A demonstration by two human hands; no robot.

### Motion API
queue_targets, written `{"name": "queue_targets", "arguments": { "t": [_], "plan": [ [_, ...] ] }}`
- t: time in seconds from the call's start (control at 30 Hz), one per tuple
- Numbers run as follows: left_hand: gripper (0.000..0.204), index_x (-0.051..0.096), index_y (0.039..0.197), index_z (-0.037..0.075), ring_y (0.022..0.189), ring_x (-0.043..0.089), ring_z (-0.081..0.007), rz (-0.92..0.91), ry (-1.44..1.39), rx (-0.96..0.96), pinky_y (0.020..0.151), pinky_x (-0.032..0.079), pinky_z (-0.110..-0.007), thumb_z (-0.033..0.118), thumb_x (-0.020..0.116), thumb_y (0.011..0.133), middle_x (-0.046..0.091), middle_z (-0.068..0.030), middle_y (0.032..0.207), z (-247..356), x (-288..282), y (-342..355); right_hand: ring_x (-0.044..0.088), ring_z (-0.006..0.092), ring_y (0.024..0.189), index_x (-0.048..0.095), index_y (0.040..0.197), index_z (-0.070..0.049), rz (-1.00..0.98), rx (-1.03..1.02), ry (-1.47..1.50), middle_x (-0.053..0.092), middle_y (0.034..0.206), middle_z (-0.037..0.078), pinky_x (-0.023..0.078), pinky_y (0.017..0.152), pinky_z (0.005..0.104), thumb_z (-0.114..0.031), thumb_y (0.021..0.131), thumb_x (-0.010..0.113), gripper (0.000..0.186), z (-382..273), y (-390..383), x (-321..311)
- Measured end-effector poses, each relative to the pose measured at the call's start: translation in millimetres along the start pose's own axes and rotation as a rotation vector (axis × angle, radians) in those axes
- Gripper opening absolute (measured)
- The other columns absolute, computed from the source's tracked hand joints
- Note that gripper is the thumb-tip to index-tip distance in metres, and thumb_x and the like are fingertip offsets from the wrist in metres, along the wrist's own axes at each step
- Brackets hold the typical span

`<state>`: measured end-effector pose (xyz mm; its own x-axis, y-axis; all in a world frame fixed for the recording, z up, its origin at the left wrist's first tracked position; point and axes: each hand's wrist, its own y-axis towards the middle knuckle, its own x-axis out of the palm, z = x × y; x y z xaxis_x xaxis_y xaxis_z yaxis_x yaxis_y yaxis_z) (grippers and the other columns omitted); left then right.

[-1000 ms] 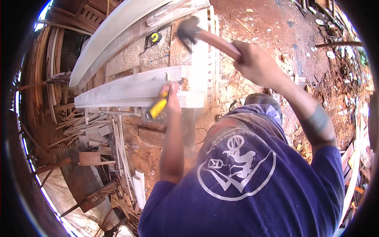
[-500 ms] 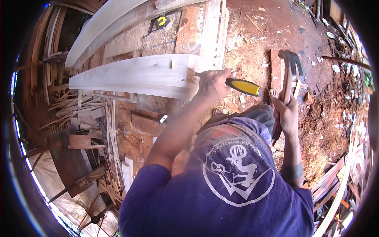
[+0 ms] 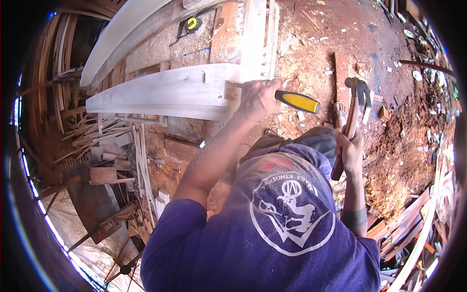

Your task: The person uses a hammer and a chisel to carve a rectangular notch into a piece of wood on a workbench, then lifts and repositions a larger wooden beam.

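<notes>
My left hand [image 3: 258,100] is closed around a chisel [image 3: 301,102] with a black and yellow handle. The handle points right, while the blade side lies toward the end of a thick pale timber [image 3: 155,93]; the cutting edge is hard to make out. That timber's end has a cut-out recess beside my knuckles. In my right hand [image 3: 350,150] is a claw hammer [image 3: 351,119], gripped by its wooden handle with the dark head up and apart from the chisel.
More long boards [image 3: 119,36] lie beyond the timber, with a yellow and black tape measure [image 3: 191,23] among them. Thin offcuts [image 3: 104,141] pile up at left. Wood chips dot the earth floor [image 3: 311,48], and scrap strips [image 3: 404,233] heap at lower right.
The hammer and my right hand have come lower, nearer my body. My left hand with the chisel has shifted slightly left, and the whole view has moved a little.
</notes>
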<state>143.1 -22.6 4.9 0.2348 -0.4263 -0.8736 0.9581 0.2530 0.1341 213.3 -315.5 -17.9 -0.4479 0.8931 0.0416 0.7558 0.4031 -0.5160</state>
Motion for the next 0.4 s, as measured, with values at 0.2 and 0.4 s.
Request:
{"name": "queue_targets", "arguments": {
  "t": [0.2, 0.4],
  "plan": [
    [0.013, 0.065, 0.082, 0.01, 0.071, 0.069, -0.0367, 0.088, -0.061, 0.054, 0.067, 0.052, -0.047, 0.017, 0.073, 0.075, 0.069, -0.0152, 0.074, -8.1, 1.7, 4.3, 0.046, 0.0069, 0.043, 0.055, 0.087, -0.004, 0.148, -0.165, 0.054, 0.052, 0.058, -0.001, 0.034, 0.039, 0.0235, -0.006, 0.091, 0.064, 0.011, -4.4, -8.3, 1.4],
    [0.013, 0.067, 0.084, 0.01, 0.071, 0.07, -0.0353, 0.055, -0.015, -0.006, 0.068, 0.054, -0.047, 0.016, 0.075, 0.074, 0.07, -0.0149, 0.073, -6.8, -1.0, 8.0, 0.048, 0.0151, 0.043, 0.055, 0.096, -0.011, 0.113, -0.735, 0.218, 0.054, 0.059, 0.013, 0.048, 0.043, 0.0342, -0.008, 0.095, 0.061, 0.006, 25.3, -14.1, 30.6]
  ]
}}
